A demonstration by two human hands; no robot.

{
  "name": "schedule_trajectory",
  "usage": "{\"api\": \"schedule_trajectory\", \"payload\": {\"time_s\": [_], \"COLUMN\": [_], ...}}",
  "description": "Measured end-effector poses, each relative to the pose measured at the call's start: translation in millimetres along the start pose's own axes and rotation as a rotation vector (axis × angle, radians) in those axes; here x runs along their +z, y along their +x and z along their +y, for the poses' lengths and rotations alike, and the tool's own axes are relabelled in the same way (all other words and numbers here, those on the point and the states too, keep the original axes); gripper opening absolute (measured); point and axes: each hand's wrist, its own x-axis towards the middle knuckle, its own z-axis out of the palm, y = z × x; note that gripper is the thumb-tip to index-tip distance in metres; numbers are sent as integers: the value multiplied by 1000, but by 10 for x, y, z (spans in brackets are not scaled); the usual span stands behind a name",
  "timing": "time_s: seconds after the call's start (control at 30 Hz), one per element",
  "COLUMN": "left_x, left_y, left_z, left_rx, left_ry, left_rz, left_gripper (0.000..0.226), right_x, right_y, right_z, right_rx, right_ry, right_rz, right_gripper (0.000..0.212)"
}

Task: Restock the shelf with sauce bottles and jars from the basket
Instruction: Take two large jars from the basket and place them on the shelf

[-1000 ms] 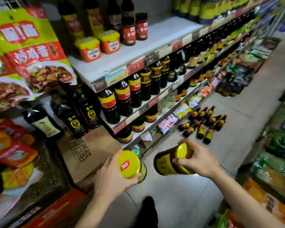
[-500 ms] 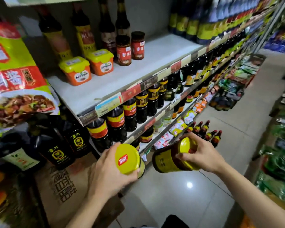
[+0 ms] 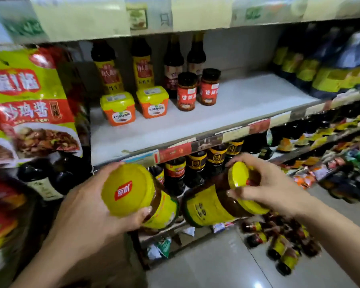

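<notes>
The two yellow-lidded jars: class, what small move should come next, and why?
Probably lift both jars onto the white shelf: the left hand grips the left jar, the right hand the right jar, both just below its edge, and bare space lies right of the red-labelled jars.

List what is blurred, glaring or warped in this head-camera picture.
Head view: floor bottles smear with motion blur; a glare spot shines on the floor tiles; wide-angle distortion bows the shelf edge; the left jar lid reads sharp.
</notes>
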Motion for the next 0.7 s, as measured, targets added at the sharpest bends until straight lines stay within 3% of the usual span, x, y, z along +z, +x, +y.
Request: {"api": "schedule_trajectory", "payload": {"time_s": [0.27, 0.6, 0.7], "left_x": [-321, -582, -571], "left_y": [329, 1114, 1295], "left_z": [522, 672, 585], "left_rx": [17, -70, -73], "left_ry": [-119, 152, 203], "left_rz": [245, 300, 309], "left_gripper": [76, 99, 102], "right_x": [-671, -562, -540], "right_y": [765, 1688, 1880], "right_z": [-286, -742, -856], "right_rx": [-218, -293, -313], "right_ry": [54, -51, -71], "right_rz": [-53, 40, 33], "right_gripper": [52, 42, 54]}}
